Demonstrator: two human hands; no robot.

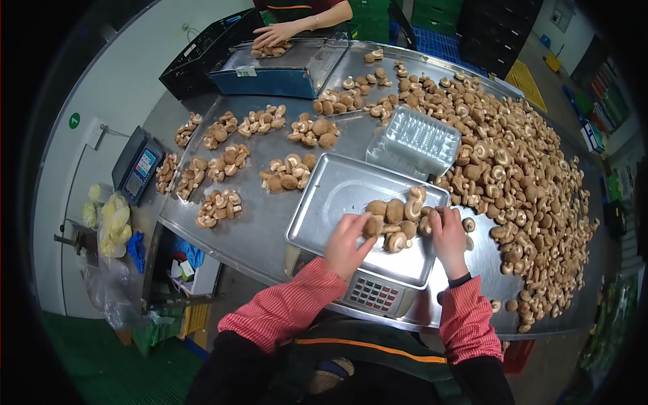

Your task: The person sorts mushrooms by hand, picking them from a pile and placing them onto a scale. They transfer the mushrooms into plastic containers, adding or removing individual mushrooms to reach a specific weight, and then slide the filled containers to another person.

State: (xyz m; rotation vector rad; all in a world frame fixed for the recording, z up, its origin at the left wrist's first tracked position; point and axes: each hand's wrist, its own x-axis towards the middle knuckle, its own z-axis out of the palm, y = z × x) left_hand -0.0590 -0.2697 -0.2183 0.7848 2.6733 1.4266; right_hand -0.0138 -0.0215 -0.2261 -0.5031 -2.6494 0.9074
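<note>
A small pile of brown shiitake mushrooms [395, 210] lies on the steel pan of a weighing scale [331, 196]. At the pile's left side, my left hand [345, 248] has its fingers and thumb around a mushroom [372, 226]. My right hand [449, 241] is at the right edge of the pan, its fingertips closed on another mushroom [425, 225] at the pile's edge. The scale's keypad [373, 294] faces me below the pan. Just behind the pan stands a stack of clear plastic trays [422, 140].
A large heap of loose mushrooms [506, 155] covers the table's right side. Several portioned mushroom groups [229, 160] sit at left. A second scale [138, 165] stands at the left edge. Across the table, another person's hand [277, 34] touches mushrooms on a blue-sided machine [270, 82].
</note>
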